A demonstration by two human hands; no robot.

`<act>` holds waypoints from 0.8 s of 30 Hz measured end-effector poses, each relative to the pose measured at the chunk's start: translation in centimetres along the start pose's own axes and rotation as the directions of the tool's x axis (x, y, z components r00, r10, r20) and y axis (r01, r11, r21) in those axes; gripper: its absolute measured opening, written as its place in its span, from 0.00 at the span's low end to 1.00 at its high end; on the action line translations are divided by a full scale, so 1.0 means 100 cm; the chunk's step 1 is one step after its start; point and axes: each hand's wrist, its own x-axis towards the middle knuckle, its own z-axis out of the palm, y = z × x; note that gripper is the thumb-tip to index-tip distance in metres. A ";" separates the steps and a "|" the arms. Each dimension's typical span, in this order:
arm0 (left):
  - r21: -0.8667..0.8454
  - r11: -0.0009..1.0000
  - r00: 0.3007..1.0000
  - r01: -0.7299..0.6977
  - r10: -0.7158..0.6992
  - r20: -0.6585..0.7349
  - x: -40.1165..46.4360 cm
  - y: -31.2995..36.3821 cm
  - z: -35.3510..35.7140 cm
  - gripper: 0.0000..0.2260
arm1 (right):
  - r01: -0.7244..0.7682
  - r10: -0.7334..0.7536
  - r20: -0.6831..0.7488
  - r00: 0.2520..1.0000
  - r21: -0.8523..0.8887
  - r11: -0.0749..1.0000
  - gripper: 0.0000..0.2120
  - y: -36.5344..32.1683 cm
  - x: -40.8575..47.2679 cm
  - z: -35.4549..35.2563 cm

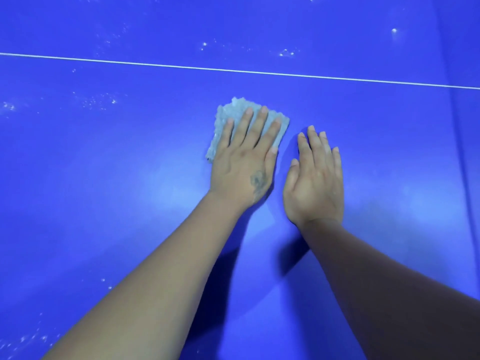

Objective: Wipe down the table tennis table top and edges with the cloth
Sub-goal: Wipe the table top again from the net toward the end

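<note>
The blue table tennis table top (130,165) fills the whole view. A folded pale grey cloth (235,111) lies flat on it near the middle. My left hand (244,162) presses down on the cloth with its fingers spread, covering most of it. My right hand (314,178) hovers or rests just to the right of the cloth, fingers together and slightly raised, holding nothing.
A thin white line (233,70) crosses the table beyond the cloth. White dust specks (285,52) dot the surface past the line, at the left (98,101) and at the near left corner. A faint seam (465,165) runs down the right side.
</note>
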 end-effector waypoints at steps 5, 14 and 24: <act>0.039 0.980 0.980 0.195 -0.196 0.038 -0.095 -0.027 -0.026 0.26 | 0.002 -0.002 0.001 1.000 -0.007 1.000 0.28 -0.001 0.000 0.001; -0.005 0.883 0.882 0.470 -0.470 0.029 -0.001 -0.079 -0.026 0.28 | -0.009 0.009 0.015 1.000 -0.025 1.000 0.27 -0.002 -0.002 -0.002; -0.004 0.996 0.996 0.093 -0.093 -0.008 -0.099 0.027 -0.007 0.25 | 0.011 -0.010 0.023 1.000 -0.039 0.999 0.29 -0.005 -0.003 -0.007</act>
